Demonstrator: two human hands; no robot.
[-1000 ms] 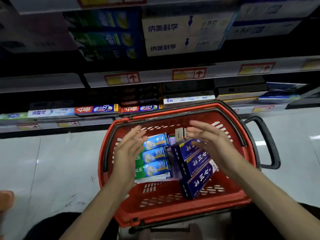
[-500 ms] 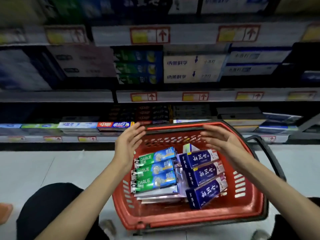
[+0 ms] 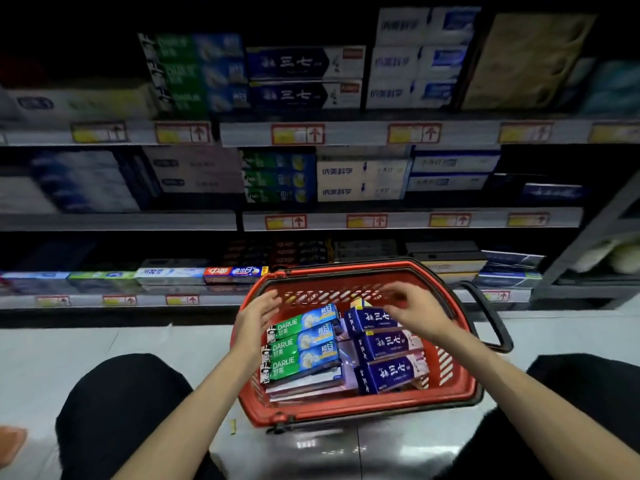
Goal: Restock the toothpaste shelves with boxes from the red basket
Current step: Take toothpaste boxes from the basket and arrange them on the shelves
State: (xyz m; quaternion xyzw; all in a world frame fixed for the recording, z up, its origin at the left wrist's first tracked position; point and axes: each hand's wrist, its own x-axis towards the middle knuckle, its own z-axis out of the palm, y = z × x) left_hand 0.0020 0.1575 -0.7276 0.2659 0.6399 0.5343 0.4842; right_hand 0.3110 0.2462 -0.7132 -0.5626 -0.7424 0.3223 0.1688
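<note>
Glossy pale floor [image 3: 86, 348] across the bottom, with a black-trousered left knee [image 3: 131, 403] and right knee [image 3: 581, 393] over it. An orange blur [image 3: 10, 441] cut by the left edge and a small yellow scrap [image 3: 232, 427] on the tiles. Red-framed price tags [image 3: 298, 134] in rows above; grey rack [image 3: 595, 216] far right.

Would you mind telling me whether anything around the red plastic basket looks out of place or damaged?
Only one small thing: a yellow scrap lies on the pale tiled floor by the near left corner of the red plastic basket. The green DARLIE boxes and dark blue boxes inside lie in tidy stacks with no visible damage.
</note>
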